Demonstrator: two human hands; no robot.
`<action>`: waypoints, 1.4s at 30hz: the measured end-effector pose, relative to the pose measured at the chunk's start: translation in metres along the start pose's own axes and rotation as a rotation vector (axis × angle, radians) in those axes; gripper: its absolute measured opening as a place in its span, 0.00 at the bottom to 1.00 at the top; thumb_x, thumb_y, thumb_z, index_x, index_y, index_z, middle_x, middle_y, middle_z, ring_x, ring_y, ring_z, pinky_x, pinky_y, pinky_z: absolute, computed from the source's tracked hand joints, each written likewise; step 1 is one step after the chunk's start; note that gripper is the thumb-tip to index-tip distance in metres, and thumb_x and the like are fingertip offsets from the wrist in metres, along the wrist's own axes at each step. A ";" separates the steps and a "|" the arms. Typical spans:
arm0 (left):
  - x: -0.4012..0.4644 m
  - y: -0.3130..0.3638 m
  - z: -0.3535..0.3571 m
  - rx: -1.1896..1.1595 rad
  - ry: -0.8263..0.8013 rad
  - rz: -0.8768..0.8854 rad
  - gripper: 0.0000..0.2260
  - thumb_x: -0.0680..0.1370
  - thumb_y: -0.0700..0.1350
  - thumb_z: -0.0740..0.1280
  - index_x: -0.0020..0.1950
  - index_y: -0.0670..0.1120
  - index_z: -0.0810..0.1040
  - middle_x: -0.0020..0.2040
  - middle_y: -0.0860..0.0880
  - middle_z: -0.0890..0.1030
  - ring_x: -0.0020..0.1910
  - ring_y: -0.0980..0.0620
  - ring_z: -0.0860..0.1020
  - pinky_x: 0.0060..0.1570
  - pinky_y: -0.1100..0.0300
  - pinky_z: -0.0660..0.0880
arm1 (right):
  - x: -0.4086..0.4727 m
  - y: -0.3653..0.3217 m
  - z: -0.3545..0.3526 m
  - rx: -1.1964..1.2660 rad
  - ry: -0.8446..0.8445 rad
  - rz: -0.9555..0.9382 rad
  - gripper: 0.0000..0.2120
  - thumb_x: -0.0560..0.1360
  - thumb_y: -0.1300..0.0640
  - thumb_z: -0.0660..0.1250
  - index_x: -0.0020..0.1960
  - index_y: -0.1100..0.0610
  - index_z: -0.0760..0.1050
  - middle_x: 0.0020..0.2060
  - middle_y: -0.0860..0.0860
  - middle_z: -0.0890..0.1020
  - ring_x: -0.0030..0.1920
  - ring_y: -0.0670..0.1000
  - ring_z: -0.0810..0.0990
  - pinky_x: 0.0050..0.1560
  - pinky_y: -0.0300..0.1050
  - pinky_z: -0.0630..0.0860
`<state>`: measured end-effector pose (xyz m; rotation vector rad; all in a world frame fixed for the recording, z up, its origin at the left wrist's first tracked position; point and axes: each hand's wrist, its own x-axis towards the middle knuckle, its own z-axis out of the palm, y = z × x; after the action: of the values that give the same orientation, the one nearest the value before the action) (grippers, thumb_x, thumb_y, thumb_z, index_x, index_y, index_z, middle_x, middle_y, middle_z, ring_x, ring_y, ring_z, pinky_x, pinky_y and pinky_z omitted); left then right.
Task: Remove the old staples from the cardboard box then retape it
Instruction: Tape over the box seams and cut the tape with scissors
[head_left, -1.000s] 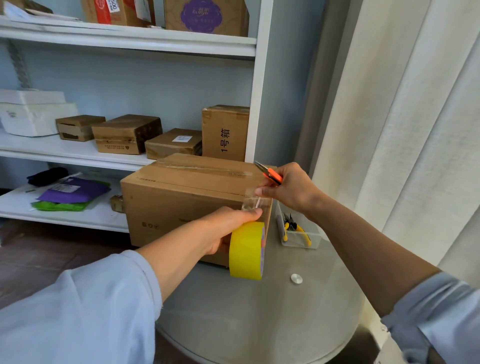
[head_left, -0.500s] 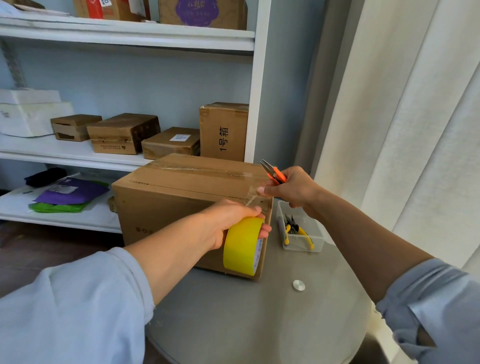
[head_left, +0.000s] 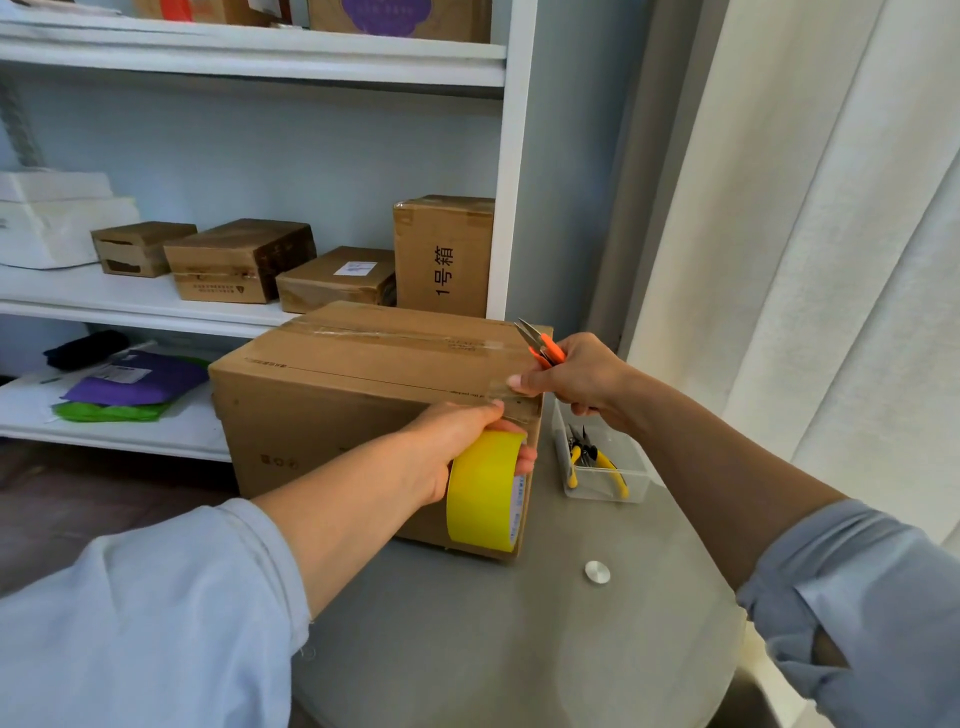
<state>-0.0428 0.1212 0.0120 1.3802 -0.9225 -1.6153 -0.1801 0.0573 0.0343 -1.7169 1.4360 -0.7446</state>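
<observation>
Left hand (head_left: 457, 447) gripping the tape roll (head_left: 485, 491) now sits lower; right hand (head_left: 571, 376), clutching snips (head_left: 540, 345), presses tape onto the box (head_left: 337, 410) edge.

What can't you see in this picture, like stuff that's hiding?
All from the head view:
- Old staples on the cardboard box: too small to tell whether any remain.
- Inside the box: flaps closed.
- Tape roll core: covered by the left hand.
- Snips handles: buried in the right hand.
- Top-shelf boxes: cut off by the upper edge.
- Tools in the clear tray: overlapping, only yellow handles show.
</observation>
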 end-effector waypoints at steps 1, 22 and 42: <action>0.000 0.000 -0.001 0.000 0.004 -0.004 0.14 0.81 0.45 0.61 0.47 0.34 0.77 0.26 0.41 0.80 0.22 0.50 0.79 0.23 0.61 0.78 | 0.001 0.001 0.001 -0.001 -0.005 0.001 0.11 0.71 0.58 0.74 0.35 0.57 0.73 0.30 0.50 0.74 0.28 0.47 0.68 0.26 0.37 0.64; 0.007 -0.001 0.001 0.054 -0.011 -0.036 0.13 0.81 0.44 0.61 0.50 0.35 0.78 0.27 0.42 0.81 0.22 0.51 0.80 0.25 0.61 0.78 | 0.008 0.009 -0.002 -0.066 -0.017 -0.045 0.10 0.72 0.60 0.73 0.36 0.59 0.74 0.29 0.51 0.72 0.28 0.47 0.67 0.25 0.37 0.64; 0.011 -0.010 0.004 0.016 -0.019 -0.064 0.14 0.81 0.46 0.62 0.46 0.36 0.78 0.25 0.42 0.80 0.20 0.51 0.79 0.22 0.63 0.76 | 0.018 0.010 0.000 -0.204 -0.067 -0.037 0.09 0.72 0.60 0.73 0.42 0.56 0.72 0.37 0.52 0.74 0.33 0.49 0.71 0.29 0.39 0.67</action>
<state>-0.0490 0.1156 -0.0010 1.4201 -0.9123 -1.6753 -0.1814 0.0390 0.0250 -1.9086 1.4795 -0.5704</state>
